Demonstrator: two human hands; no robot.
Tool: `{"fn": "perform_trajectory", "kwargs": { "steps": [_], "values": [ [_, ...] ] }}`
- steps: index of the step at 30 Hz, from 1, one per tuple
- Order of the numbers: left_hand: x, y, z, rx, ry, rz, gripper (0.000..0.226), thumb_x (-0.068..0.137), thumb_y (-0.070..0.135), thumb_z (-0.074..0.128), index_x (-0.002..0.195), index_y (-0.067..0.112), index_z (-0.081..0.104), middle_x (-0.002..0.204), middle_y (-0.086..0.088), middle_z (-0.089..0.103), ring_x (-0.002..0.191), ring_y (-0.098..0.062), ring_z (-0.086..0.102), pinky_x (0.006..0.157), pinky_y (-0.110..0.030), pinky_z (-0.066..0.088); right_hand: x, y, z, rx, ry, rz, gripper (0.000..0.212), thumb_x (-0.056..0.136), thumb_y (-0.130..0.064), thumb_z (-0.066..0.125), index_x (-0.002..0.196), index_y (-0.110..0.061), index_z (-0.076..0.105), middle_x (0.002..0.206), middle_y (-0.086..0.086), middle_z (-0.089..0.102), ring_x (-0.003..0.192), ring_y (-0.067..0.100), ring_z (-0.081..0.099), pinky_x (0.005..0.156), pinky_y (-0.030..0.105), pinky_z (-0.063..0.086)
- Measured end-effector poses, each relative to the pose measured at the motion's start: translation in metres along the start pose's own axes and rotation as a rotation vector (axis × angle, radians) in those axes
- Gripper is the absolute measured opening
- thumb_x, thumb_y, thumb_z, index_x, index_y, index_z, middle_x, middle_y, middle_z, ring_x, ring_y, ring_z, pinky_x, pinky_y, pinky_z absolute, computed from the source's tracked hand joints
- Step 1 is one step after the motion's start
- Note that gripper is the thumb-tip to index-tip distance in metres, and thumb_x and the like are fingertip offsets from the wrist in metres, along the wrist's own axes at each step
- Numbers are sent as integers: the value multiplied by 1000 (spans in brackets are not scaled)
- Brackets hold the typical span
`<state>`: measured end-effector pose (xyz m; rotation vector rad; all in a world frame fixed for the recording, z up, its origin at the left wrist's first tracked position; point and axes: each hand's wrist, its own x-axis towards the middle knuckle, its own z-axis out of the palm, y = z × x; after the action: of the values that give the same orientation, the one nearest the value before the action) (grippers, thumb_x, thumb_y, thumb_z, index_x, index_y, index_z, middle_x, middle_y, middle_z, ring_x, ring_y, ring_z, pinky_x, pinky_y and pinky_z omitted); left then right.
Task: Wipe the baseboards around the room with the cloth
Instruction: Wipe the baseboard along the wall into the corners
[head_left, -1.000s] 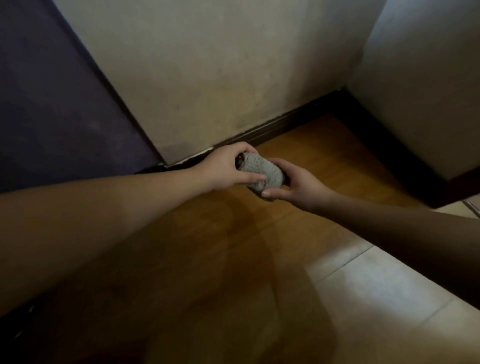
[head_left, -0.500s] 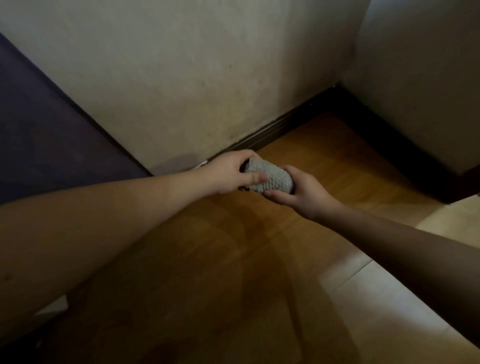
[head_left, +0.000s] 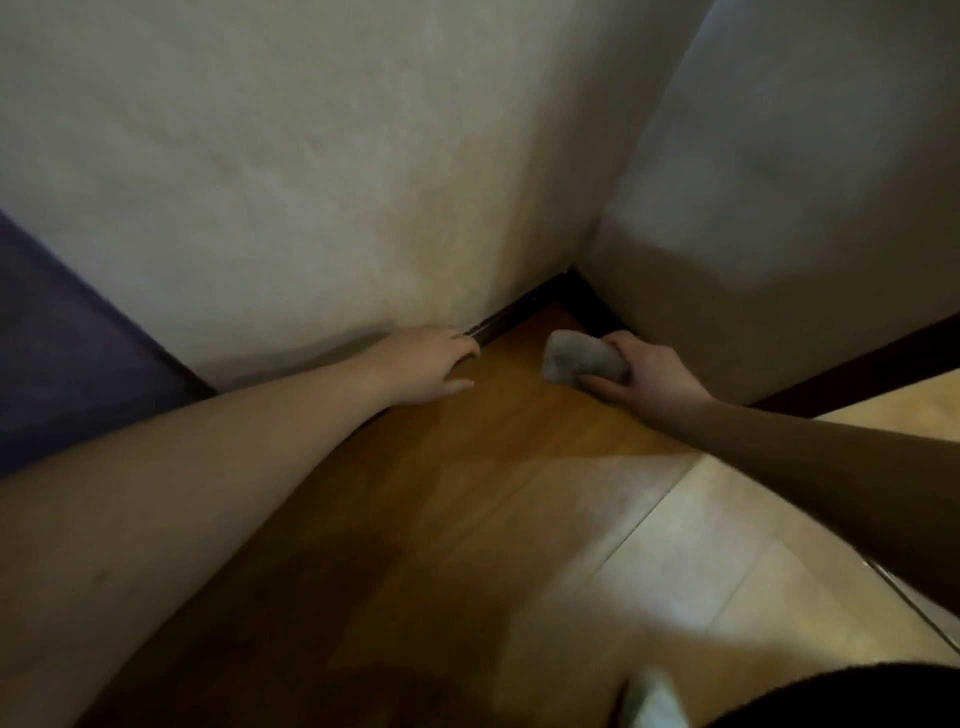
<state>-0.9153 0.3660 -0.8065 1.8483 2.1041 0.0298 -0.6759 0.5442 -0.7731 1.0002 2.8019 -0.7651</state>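
Note:
A bunched grey cloth (head_left: 579, 357) is gripped in my right hand (head_left: 652, 376), just above the wooden floor near the room's corner. The dark baseboard (head_left: 524, 309) runs along the foot of the pale wall into the corner and continues along the right wall (head_left: 857, 364). The cloth sits close to the right-hand stretch of baseboard; whether it touches it I cannot tell. My left hand (head_left: 428, 366) rests empty with fingers spread, fingertips at the baseboard under the left wall.
A purple surface (head_left: 67, 353) stands at the left against the wall. The brown wooden floor (head_left: 441, 493) gives way to pale tiles (head_left: 727, 545) at the lower right. A dark fabric edge (head_left: 857, 696) fills the bottom right corner.
My left hand has let go of the cloth and moved left to the baseboard. My right hand carried the cloth toward the corner. The view has shifted toward the corner.

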Motion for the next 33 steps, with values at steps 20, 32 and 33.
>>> {"fn": "perform_trajectory", "kwargs": {
  "steps": [20, 32, 33],
  "values": [
    [-50, -35, 215, 17, -156, -332, 91, 86, 80, 29, 157, 35, -4, 166, 6, 0, 151, -18, 7, 121, -39, 6, 193, 93, 131, 116, 137, 439, 53, 97, -33, 56, 143, -11, 42, 133, 17, 55, 118, 36, 56, 90, 42, 51],
    [-53, -4, 254, -115, -243, -542, 125, 74, 75, 63, 149, 32, -27, 156, 7, -33, 149, -16, -17, 121, -47, 6, 224, 115, 154, 234, 278, 508, 53, 98, -29, 55, 148, -16, 41, 140, 18, 50, 127, 38, 50, 100, 45, 45],
    [-53, -4, 259, -111, -242, -546, 123, 74, 75, 62, 150, 31, -25, 154, 6, -35, 146, -13, -22, 121, -46, 5, 229, 114, 153, 264, 288, 515, 52, 98, -28, 54, 147, -16, 42, 140, 18, 51, 127, 37, 51, 101, 45, 45]
  ]
}}
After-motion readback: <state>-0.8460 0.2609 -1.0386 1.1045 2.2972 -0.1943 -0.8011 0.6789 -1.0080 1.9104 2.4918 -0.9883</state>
